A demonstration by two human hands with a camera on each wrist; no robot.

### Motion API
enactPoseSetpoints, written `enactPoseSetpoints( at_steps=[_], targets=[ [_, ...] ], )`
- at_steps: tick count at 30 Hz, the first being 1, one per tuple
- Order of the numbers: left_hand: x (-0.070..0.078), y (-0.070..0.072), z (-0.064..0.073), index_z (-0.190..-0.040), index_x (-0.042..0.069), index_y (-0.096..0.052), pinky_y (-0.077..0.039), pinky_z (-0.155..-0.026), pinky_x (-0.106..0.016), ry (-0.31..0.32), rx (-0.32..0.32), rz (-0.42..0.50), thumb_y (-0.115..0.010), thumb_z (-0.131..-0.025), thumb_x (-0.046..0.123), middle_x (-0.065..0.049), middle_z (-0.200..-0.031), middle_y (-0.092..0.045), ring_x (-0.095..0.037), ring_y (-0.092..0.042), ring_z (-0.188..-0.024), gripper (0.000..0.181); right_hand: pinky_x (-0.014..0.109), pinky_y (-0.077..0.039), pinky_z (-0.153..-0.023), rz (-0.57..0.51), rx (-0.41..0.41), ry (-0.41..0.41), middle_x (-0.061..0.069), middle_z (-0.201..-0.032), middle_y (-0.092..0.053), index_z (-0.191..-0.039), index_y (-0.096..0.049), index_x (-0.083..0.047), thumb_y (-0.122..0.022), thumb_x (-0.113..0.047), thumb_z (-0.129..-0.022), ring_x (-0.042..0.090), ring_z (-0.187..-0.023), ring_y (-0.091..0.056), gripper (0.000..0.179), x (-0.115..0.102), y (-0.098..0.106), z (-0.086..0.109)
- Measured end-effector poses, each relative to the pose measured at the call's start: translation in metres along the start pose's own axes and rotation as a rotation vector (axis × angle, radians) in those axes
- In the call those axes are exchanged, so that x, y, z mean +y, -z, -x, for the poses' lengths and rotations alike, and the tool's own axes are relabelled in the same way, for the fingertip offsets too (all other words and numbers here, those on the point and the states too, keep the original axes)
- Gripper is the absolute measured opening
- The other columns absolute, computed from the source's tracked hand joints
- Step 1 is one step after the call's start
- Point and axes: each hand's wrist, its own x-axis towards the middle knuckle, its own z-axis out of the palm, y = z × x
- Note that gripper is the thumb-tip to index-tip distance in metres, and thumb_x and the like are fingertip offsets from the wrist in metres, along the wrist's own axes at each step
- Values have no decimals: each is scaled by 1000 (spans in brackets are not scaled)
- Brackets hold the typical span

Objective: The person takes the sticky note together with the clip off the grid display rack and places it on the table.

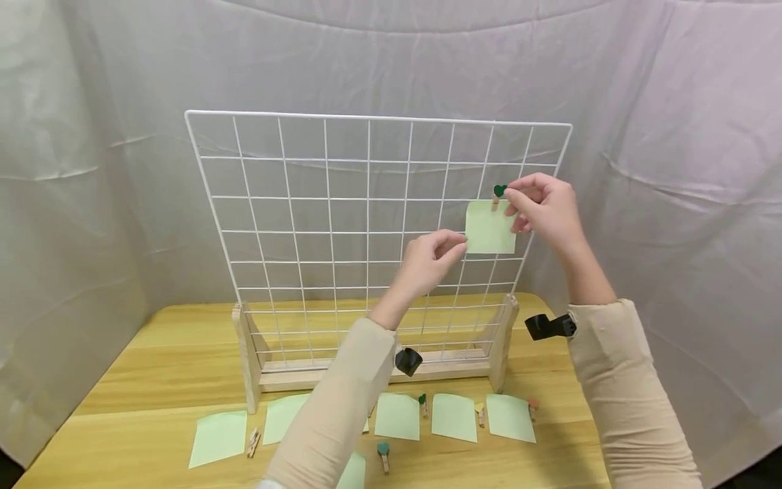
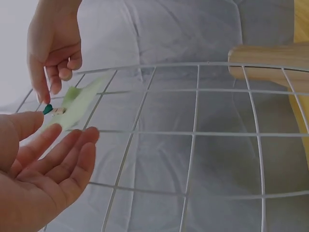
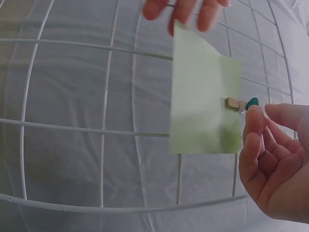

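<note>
A pale green sticky note hangs against the upper right of a white wire grid. At its top edge sits a small wooden clothespin with a dark green heart. My right hand pinches the heart end between thumb and forefinger. From the other side my left hand reaches to the note's left edge, fingertips right at it. In the left wrist view the thumb and fingers of that hand stand apart, loosely bent.
Wooden feet hold the grid upright on a yellow wood-grain table. Along the front lie several green notes and heart clothespins, among them a teal one. Grey cloth hangs behind and at both sides.
</note>
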Motion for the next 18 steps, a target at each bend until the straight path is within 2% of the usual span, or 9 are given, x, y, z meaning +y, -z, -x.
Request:
enactPoseSetpoints(
  at_steps=[8,18],
  targets=[
    [4,-7,-5,-102,3,-61,-45,-63,-17,-10,89,83,-58,-87,10,-6,-92,-65,-10,-58,-73,17,19,-45,-42,53,-20,2,-1,-59,-60,-111,-53,5,-58,-14,-87,11,-41,-53,31,0,-3,-5],
    [8,-12,-10,-104,1,-62,-45,-60,-16,22,111,125,-60,-83,2,-9,-87,-65,-11,-58,-70,20,19,-44,-42,183,-76,34,6,-62,-61,-115,-55,6,-55,-16,-89,13,-42,-53,34,-7,-3,-9]
  ],
)
